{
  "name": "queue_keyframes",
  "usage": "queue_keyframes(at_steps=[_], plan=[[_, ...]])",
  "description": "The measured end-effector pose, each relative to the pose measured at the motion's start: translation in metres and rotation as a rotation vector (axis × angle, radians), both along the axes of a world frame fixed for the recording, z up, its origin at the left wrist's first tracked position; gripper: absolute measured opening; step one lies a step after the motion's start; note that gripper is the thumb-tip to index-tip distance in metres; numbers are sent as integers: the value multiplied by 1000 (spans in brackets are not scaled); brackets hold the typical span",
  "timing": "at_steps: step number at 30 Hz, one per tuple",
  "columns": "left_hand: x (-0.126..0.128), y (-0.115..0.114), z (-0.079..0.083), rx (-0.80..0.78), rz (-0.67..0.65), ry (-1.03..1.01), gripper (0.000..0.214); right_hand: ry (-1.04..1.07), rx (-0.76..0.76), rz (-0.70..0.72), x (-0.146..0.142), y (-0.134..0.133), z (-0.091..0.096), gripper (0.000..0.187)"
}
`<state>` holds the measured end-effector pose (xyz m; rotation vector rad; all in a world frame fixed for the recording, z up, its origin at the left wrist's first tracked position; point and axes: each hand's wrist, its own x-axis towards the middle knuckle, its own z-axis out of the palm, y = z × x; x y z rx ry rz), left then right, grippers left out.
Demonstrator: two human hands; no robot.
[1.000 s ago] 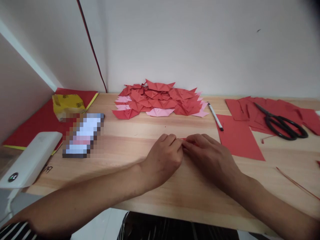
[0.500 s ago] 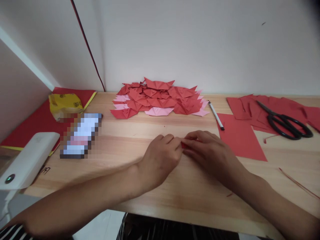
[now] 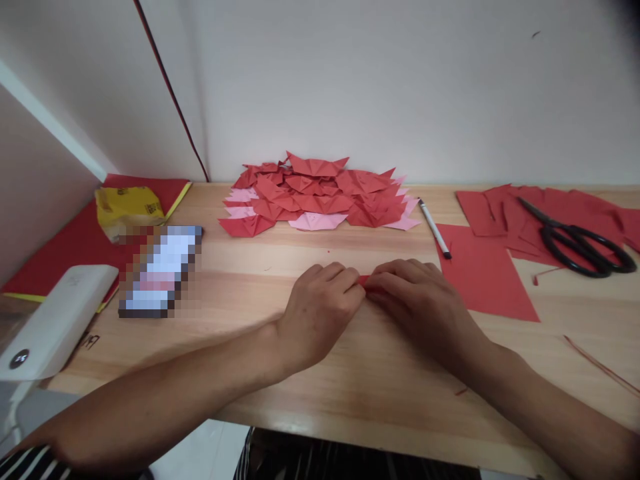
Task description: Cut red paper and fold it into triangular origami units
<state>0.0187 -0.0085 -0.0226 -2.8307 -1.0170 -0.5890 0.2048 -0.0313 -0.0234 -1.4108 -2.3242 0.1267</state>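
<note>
Between my two hands a small piece of red paper (image 3: 363, 281) shows, mostly covered by my fingers; its folded shape is hidden. My left hand (image 3: 325, 310) is closed on its left end, knuckles up. On the other end, my right hand (image 3: 420, 300) pinches the paper with thumb and fingers. Both hands are low over the wooden table (image 3: 280, 400). Beyond them, a pile of folded red and pink paper shapes (image 3: 320, 190) with pointed ends lies against the wall. A flat red sheet (image 3: 490, 273) lies right of my right hand.
A capped white marker (image 3: 435, 228) touches the red sheet. Black-handled scissors (image 3: 575, 240) rest on cut red papers (image 3: 585, 203) at right. Toward the left are a phone (image 3: 163, 270), a white power bank (image 3: 63, 320) with a cable, and a yellow packet (image 3: 130, 208) on a red folder (image 3: 50, 257).
A little more red paper shows between my fingers. Both hands stay in nearly the same place, and the view has shifted slightly.
</note>
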Motion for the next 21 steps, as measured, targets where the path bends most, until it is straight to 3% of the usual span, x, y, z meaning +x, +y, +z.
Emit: queue_keyframes(at_steps=[12,21], plan=[[4,11,2,-316,72,-138,16,101,-184,-60,-2,8,4,12],[3,17,8,-382,93,-123,17,6,-212,-92,-6,9,7,13]])
